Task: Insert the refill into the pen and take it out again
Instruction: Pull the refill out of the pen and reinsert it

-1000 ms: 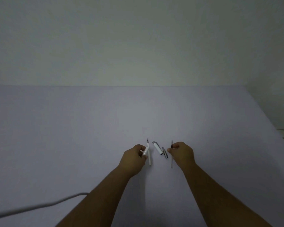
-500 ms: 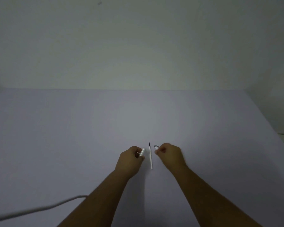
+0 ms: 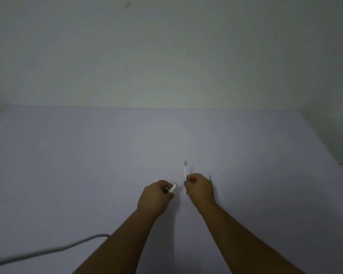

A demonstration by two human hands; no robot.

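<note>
My two forearms reach forward over the pale table (image 3: pixel 67 175), and a grey cable (image 3: pixel 48 252) lies on it to the left of my left forearm, nearest to me. My left hand (image 3: pixel 154 196) is curled shut, its fingers pinching a short white pen barrel (image 3: pixel 173 188) whose open end juts up and to the right, out past my fingertips. Just to the right of it, with a small gap between, my right hand (image 3: pixel 200 188) is closed as well, thumb and fingers pinched on a thin white refill (image 3: pixel 185 172). The refill stands nearly upright in the picture, running from below my fingertips to well beyond them, with its greyish far end blurred so that I cannot tell the tip's detail. The refill is outside the barrel, apart from it, and the two do not touch. Just beyond the right edge of my right hand, a thin dark piece (image 3: pixel 210 177) shows partly behind my knuckles; I cannot tell what part it is. Farther off the table runs bare to a plain wall (image 3: pixel 166 56).
</note>
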